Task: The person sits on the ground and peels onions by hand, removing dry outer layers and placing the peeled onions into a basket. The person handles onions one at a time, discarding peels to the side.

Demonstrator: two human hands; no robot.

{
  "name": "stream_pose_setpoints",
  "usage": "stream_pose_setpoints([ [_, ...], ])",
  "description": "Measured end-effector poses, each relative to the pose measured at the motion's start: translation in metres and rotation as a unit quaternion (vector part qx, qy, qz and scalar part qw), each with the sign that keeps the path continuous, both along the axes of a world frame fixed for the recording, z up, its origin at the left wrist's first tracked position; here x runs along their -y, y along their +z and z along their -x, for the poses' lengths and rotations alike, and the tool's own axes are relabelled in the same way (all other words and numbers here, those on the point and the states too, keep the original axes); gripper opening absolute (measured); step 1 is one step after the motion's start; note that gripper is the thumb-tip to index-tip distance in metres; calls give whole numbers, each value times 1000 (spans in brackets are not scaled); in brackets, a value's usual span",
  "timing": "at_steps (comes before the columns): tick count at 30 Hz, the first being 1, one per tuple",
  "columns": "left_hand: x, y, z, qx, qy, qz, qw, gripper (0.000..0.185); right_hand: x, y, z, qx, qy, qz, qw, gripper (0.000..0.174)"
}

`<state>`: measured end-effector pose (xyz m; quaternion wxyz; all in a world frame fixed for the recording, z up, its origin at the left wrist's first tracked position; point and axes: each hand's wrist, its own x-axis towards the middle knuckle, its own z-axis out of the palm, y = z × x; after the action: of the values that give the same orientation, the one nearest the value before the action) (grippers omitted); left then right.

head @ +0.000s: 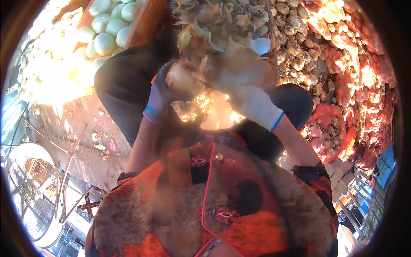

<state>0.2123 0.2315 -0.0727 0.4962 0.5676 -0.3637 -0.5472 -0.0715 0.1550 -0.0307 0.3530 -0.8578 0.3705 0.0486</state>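
My left hand [158,98], in a pale knit glove with a dark palm, holds an onion [180,77] with loose papery skin. In a white glove with a blue cuff edge, my right hand [260,104] is closed around the handle of what looks like a small knife [201,82]. Its thin dark blade points left and touches or lies just in front of the onion. Blur hides the blade's exact contact and the right fingers. Both hands are between my knees, above a sunlit patch with more skins [186,110]. Ahead lies a heap of onion skins [221,19].
At upper left, an orange plastic crate [148,22] holds peeled onions [105,44]. Unpeeled onions [292,48] cover the ground at right, beside red mesh sacks [359,74]. A filled red mesh bag [327,135] stands near my right knee. A fan [30,192] is at lower left.
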Motion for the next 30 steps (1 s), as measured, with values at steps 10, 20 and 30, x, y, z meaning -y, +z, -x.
stream_pose_setpoints([
  [10,3,-11,-4,-24,34,-4,999,83,11,-5,-17,80,-37,-123,988,30],
  [20,16,-4,-10,-132,68,-64,987,58,8,-14,-33,75,-97,-115,986,23],
  [30,22,-20,-4,-24,51,-53,997,82,-6,-66,-32,95,-84,-31,991,18],
])
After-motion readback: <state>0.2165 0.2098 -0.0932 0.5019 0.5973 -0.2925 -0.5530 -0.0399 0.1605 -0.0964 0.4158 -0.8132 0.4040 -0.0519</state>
